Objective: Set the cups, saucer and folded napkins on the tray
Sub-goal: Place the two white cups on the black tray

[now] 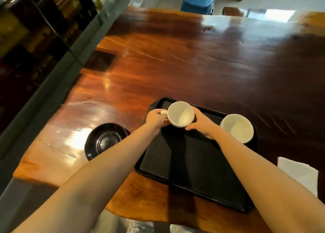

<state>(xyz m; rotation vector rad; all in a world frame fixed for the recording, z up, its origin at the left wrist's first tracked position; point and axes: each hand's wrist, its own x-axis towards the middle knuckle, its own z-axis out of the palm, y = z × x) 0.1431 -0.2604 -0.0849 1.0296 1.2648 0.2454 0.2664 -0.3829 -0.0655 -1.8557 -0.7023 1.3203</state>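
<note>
A black rectangular tray (191,164) lies on the wooden table in front of me. Over its far left corner I hold a white cup (181,114). My left hand (155,119) pinches the cup's handle, and my right hand (202,123) cups its right side. Whether the cup touches the tray I cannot tell. A second white cup (236,128) stands empty at the tray's far right corner. A black saucer (105,140) rests on the table left of the tray. A white folded napkin (299,174) lies on the table right of the tray, partly behind my right forearm.
The dark polished wooden table (175,65) stretches far ahead. A glass wall (35,39) and a grey ledge run along the left side. A blue stool (197,2) stands on the floor beyond the far edge.
</note>
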